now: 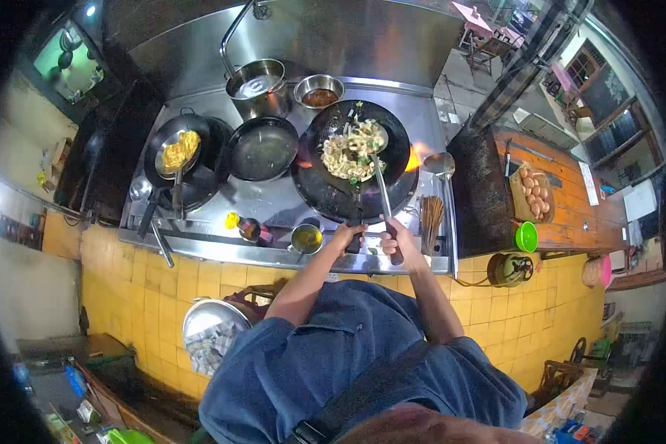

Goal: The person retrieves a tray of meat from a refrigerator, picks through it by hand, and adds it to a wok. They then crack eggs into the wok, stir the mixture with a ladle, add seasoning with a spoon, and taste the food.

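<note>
My left hand (348, 238) is wrapped round the dark handle of a black wok (325, 198) on the stove. Closed on a long metal wok ladle (384, 189) is my right hand (399, 241). The ladle's head lies against pale chopped food with green bits (348, 157) inside the wok. Orange flame (414, 157) shows at the wok's right edge. Beside it on the left sits a black pan (264, 149) with a little clear liquid. Just left of my left hand stands a small metal cup (305, 238) of yellow liquid.
A frying pan with yellow egg (179, 152) is at the stove's left. Behind stand a steel pot (259, 85) and a bowl of brown sauce (320, 96). Another ladle (439, 164) and a stick bundle (431, 218) lie right, near a wooden table (581, 211) with eggs (534, 194).
</note>
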Action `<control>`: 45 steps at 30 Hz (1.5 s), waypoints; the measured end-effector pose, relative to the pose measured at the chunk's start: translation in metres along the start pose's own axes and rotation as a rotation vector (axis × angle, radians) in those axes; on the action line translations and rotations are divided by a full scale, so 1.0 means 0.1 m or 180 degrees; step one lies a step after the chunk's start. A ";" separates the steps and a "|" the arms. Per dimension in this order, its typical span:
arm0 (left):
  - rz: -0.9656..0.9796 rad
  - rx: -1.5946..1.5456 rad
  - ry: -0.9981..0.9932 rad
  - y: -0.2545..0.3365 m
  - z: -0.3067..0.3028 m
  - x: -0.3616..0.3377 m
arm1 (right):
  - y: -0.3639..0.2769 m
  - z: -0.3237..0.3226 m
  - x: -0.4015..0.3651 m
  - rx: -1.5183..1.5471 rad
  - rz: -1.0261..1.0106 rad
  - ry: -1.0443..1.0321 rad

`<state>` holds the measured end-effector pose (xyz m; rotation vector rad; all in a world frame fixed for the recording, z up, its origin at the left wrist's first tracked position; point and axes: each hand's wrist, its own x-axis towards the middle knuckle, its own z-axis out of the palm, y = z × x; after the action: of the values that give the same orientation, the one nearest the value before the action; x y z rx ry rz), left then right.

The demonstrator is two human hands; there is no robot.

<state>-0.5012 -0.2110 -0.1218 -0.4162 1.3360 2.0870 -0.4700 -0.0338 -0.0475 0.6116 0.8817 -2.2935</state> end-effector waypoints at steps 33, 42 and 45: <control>-0.1409 -0.0403 -0.0528 0.50 0.75 -1.62 | -0.52 0.68 -1.33 -0.6237 -0.1002 0.1550; -0.0900 -0.0173 -0.0206 0.42 0.65 -1.30 | -0.37 0.65 -1.20 -0.6377 -0.0721 0.1756; -0.1277 -0.0295 -0.0309 0.45 0.85 -1.65 | -0.40 0.65 -1.35 -0.6298 -0.0997 0.1517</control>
<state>-0.4001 -0.2028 0.0394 -0.5640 1.0060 1.8115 -0.4137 -0.0070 0.0939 -0.0011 2.7689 -0.4700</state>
